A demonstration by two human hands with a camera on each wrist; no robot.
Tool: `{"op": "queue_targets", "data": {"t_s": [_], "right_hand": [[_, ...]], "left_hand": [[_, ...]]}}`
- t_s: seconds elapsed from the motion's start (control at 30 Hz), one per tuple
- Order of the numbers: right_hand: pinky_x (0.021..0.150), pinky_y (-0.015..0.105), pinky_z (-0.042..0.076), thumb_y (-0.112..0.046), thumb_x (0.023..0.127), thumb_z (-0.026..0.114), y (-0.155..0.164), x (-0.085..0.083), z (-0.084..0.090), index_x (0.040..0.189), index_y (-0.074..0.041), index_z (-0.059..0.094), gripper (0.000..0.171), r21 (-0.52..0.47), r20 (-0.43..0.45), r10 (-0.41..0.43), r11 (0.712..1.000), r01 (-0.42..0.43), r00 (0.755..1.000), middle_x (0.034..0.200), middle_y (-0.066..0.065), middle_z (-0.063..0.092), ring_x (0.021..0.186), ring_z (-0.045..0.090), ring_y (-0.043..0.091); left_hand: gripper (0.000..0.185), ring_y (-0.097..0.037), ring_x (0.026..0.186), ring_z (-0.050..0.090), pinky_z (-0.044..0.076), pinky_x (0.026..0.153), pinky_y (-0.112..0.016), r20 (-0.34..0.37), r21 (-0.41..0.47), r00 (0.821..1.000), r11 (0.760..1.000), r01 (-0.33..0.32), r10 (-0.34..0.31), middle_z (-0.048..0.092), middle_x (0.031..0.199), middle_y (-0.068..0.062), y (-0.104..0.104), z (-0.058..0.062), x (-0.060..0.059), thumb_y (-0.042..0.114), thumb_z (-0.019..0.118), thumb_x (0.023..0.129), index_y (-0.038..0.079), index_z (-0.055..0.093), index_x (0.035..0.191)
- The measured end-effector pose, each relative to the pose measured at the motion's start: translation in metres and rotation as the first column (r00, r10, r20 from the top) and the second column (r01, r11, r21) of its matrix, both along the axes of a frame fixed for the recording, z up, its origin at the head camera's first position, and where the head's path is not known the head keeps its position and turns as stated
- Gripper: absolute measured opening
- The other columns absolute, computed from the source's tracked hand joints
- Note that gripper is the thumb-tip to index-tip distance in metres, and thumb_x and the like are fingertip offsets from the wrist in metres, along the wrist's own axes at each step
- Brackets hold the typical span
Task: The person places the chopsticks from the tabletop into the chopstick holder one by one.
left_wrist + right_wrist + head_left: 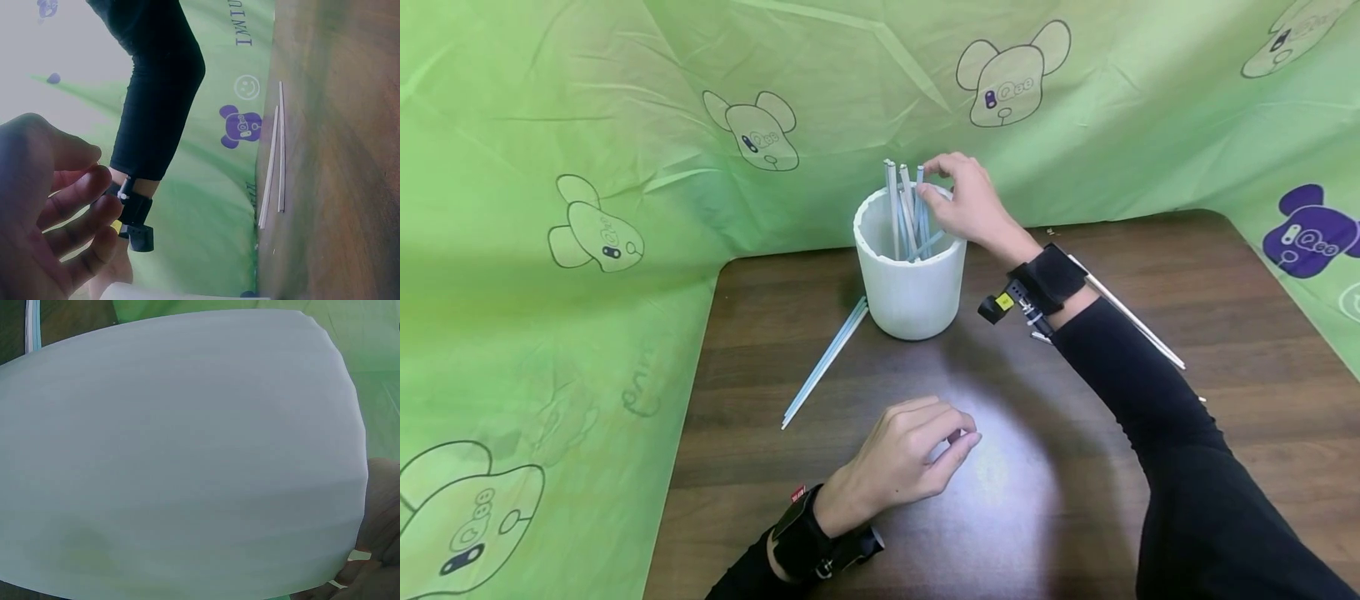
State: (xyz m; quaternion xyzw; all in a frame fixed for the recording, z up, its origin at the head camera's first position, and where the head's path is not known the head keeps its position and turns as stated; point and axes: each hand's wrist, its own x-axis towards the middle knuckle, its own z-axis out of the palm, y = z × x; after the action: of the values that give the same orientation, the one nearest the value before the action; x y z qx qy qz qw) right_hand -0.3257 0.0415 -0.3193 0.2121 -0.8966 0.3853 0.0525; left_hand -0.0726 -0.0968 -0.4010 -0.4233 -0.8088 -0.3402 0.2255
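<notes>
A white round container with an uneven rim stands at the table's back and fills most of the right wrist view. Several thin white and pale-blue sticks stand in it. My right hand is over the container's right rim, its thumb and fingertips pinching the upper end of a blue stick. In the right wrist view the container's wall hides most of that hand. My left hand is in front of the container with loosely curled fingers, holding nothing; the left wrist view shows its fingers from the side.
Pale-blue and white loose sticks lie on the brown table left of the container. More white sticks lie on the right, partly under my right forearm. A green printed cloth rises behind and beside the table.
</notes>
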Motion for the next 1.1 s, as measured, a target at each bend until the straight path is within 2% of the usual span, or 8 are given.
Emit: {"op": "queue_targets", "data": {"t_s": [0.33,0.43,0.57,0.67,0.87,0.93,1.03,1.1], "right_hand": [[0.103,0.041,0.042,-0.026,0.098,0.06,0.008,0.005,0.003,0.132,-0.005,0.053,0.041,-0.048,-0.021,-0.004,0.999,0.003,1.0,0.136,0.012,0.055,0.127,0.047,0.028],[0.102,0.04,0.041,-0.025,0.097,0.061,0.012,0.013,0.005,0.131,-0.004,0.053,0.041,-0.075,-0.071,-0.023,0.997,0.017,0.997,0.134,0.012,0.056,0.124,0.046,0.027],[0.102,0.038,0.036,-0.023,0.095,0.063,0.017,0.031,0.005,0.128,-0.003,0.055,0.039,-0.08,-0.225,-0.041,0.996,0.023,0.973,0.131,0.013,0.058,0.121,0.045,0.027],[0.105,0.037,0.033,-0.019,0.093,0.064,0.02,0.049,0.005,0.126,-0.002,0.057,0.037,-0.092,-0.352,-0.036,0.996,0.003,0.935,0.129,0.014,0.059,0.12,0.046,0.028],[0.104,0.042,0.032,-0.013,0.09,0.064,0.021,0.084,0.009,0.121,0.003,0.06,0.035,-0.098,-0.546,0.033,0.99,-0.104,0.837,0.122,0.018,0.063,0.116,0.051,0.033],[0.103,0.042,0.032,-0.013,0.091,0.064,0.023,0.095,0.011,0.121,0.004,0.06,0.035,-0.084,-0.588,0.052,0.989,-0.124,0.807,0.121,0.019,0.064,0.115,0.052,0.034],[0.103,0.044,0.033,-0.014,0.091,0.063,0.025,0.112,0.014,0.12,0.005,0.059,0.035,-0.077,-0.629,0.069,0.986,-0.149,0.774,0.119,0.02,0.064,0.114,0.052,0.035],[0.102,0.044,0.033,-0.013,0.09,0.063,0.025,0.122,0.015,0.118,0.006,0.06,0.034,-0.095,-0.638,0.075,0.98,-0.175,0.766,0.117,0.02,0.064,0.113,0.053,0.036]], "left_hand": [[0.005,-0.001,0.066,0.053,0.041,0.063,-0.008,0.02,-0.004,1.0,1.0,-0.023,0.023,0.062,0.075,0.011,-0.002,-0.003,-0.003,0.014,0.064,0.093,0.013,0.066,0.088],[0.006,-0.002,0.068,0.056,0.044,0.064,-0.009,0.048,-0.034,0.996,0.997,-0.075,0.076,0.064,0.077,0.009,-0.005,-0.005,-0.006,0.014,0.064,0.094,0.013,0.066,0.089],[0.006,-0.006,0.068,0.059,0.047,0.062,-0.014,0.108,-0.111,0.974,0.976,-0.185,0.197,0.067,0.079,0.008,-0.014,-0.008,-0.015,0.016,0.064,0.093,0.014,0.067,0.089],[0.006,-0.006,0.067,0.058,0.047,0.059,-0.018,0.141,-0.181,0.944,0.945,-0.273,0.299,0.066,0.076,0.007,-0.023,-0.011,-0.026,0.018,0.066,0.093,0.015,0.068,0.089],[0.006,-0.007,0.064,0.056,0.046,0.055,-0.022,0.181,-0.267,0.868,0.872,-0.41,0.463,0.063,0.072,0.006,-0.044,-0.024,-0.053,0.018,0.069,0.091,0.014,0.067,0.087],[0.006,-0.01,0.063,0.058,0.047,0.054,-0.026,0.193,-0.301,0.829,0.836,-0.459,0.524,0.064,0.073,0.005,-0.051,-0.028,-0.063,0.018,0.069,0.091,0.013,0.068,0.087],[0.007,-0.017,0.064,0.062,0.049,0.052,-0.034,0.214,-0.362,0.759,0.772,-0.523,0.615,0.067,0.076,0.001,-0.064,-0.034,-0.077,0.017,0.07,0.09,0.012,0.069,0.086],[0.007,-0.022,0.065,0.065,0.051,0.052,-0.039,0.222,-0.402,0.714,0.729,-0.554,0.664,0.068,0.078,-0.002,-0.072,-0.04,-0.087,0.016,0.071,0.089,0.011,0.069,0.085]]}}
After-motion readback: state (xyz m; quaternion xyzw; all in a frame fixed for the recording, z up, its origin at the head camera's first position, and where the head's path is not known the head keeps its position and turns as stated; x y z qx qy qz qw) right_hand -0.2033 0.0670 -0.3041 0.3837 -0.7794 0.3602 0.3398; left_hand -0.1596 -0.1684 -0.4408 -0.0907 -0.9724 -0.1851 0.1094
